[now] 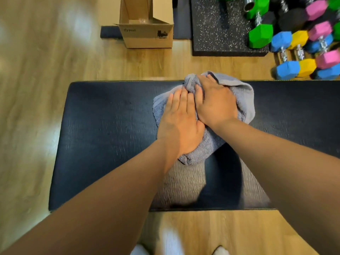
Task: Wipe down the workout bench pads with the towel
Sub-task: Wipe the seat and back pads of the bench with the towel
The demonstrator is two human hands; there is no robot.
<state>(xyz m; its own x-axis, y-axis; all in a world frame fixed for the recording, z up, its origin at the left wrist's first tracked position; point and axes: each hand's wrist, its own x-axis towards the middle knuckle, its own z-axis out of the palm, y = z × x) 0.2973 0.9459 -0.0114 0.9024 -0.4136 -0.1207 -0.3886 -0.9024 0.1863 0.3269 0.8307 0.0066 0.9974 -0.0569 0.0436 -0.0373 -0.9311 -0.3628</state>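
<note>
Towel (246,103), grey and bunched into a thick wad, sits on the black bench (110,135) pad, up against its far long edge. The top fold pokes a little past that edge, over the wooden floor (36,89). To the left of the towel a broad stretch of bare pad runs out to the bench's rounded end. To the right the pad carries on out of sight. Towards the person there is more bare pad, partly shadowed by the arms, before the near edge.

Both hands are on top of the towel, side by side and overlapping a little. The left hand (180,122) lies flat on the nearer, left part of the wad, fingers straight and close together, pressing down and holding nothing. The right hand (215,103) covers the farther, right part. Its fingertips curl into the raised fold at the far edge, so it has a grip on the cloth. Grey cloth shows around both hands: to the left, on the right side and below the left wrist.

Beyond the bench, on the floor, an open cardboard box (147,34) stands well apart from the far edge. A speckled black rubber mat (220,30) lies to its right. Coloured hex dumbbells (287,69) crowd the far right corner, close to the bench edge.
</note>
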